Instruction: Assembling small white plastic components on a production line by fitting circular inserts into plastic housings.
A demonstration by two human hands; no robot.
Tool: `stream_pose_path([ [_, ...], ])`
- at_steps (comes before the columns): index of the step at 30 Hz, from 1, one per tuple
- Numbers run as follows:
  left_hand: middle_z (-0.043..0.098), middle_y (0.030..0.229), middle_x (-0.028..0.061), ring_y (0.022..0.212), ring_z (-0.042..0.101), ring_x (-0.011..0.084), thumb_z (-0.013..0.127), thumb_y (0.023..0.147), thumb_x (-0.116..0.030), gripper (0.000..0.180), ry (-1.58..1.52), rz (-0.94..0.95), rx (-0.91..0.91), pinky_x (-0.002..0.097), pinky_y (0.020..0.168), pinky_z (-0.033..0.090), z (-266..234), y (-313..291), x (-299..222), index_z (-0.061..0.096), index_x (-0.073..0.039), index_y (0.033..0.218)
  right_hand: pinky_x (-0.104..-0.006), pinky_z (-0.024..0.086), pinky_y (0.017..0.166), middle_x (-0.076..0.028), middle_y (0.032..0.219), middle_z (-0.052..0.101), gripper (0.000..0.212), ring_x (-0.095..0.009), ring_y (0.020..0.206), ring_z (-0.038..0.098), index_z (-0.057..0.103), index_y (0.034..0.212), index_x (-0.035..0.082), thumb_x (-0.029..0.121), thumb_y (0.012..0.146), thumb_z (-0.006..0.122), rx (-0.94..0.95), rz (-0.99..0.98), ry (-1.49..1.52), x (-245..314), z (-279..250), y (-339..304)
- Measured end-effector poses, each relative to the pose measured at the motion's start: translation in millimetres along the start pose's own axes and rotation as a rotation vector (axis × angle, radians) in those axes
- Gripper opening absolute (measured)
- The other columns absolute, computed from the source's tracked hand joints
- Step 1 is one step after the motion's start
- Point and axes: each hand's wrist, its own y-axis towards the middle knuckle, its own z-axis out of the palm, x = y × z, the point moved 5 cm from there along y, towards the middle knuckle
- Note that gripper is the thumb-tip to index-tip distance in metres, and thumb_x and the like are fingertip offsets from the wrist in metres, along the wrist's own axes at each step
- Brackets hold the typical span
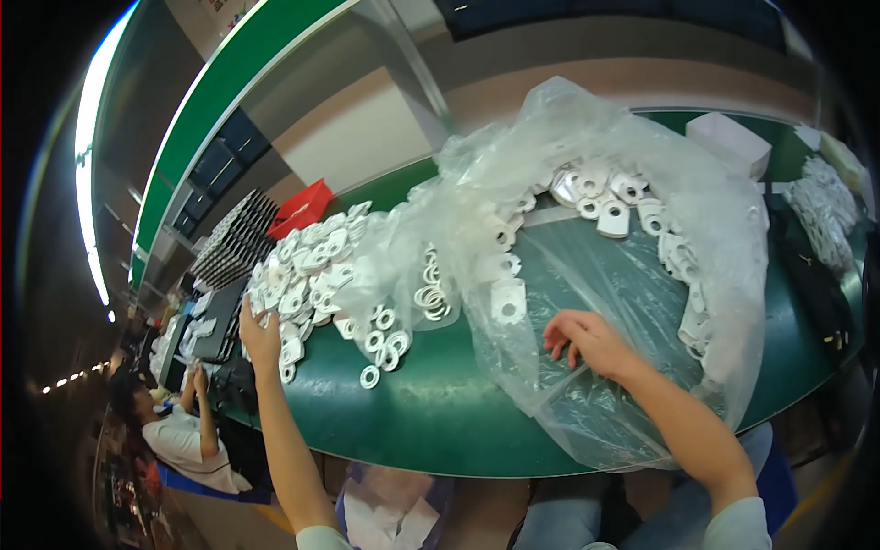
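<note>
My left hand is at the near left edge of a heap of flat white plastic parts, each with a round hole. Its thumb and fingers stand apart; a bit of white shows between them, and I cannot make out any grip on it. My right hand hovers over a large clear plastic bag spread on the green table. Its fingers are loosely bent and apart, with nothing seen in them. More white parts lie in an arc along the bag's folds.
Loose white rings lie between the heap and the bag. Behind the heap are a red bin and stacked dark trays. A white box stands at the back right. Another person sits at the far left.
</note>
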Motion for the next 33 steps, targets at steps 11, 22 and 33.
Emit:
stream_pose_path([
  [11, 0.06, 0.097, 0.015, 0.095, 0.055, 0.0327, 0.064, 0.071, -0.002, 0.02, -0.123, 0.289, 0.431, 0.0391, 0.083, 0.044, 153.7, -140.6, -163.8, 0.063, -0.001, 0.091, -0.0232, 0.047, 0.054, -0.005, 0.081, 0.063, 0.016, -0.011, 0.068, 0.06, 0.061, 0.09, -0.001, 0.011, 0.089, 0.051, -0.447, -0.258, -0.088, 94.6, -102.9, -3.2],
  [22, 0.065, 0.08, 0.0095, 0.069, 0.059, 0.0169, 0.054, 0.072, 0.003, 0.017, -0.448, 0.055, 0.185, 0.028, 0.056, 0.045, 121.9, -107.4, -134.4, 0.066, 0.0, 0.084, -0.0453, 0.045, 0.081, -0.025, 0.113, 0.055, 0.051, -0.038, 0.1, 0.056, 0.058, 0.114, 0.009, 0.049, 0.082, 0.057, -0.547, 0.136, -1.402, 32.3, -147.5, 67.1],
  [33, 0.069, 0.078, 0.0077, 0.075, 0.066, 0.0222, 0.075, 0.062, -0.017, 0.024, -0.036, -0.363, 0.797, 0.0334, 0.068, 0.05, 100.0, -129.4, -83.8, 0.069, -0.005, 0.082, -0.0358, 0.053, 0.066, -0.012, 0.097, 0.058, 0.03, -0.021, 0.089, 0.06, 0.055, 0.104, 0.005, 0.006, 0.076, 0.066, -0.772, -0.031, -0.733, 37.5, -139.0, 57.6],
])
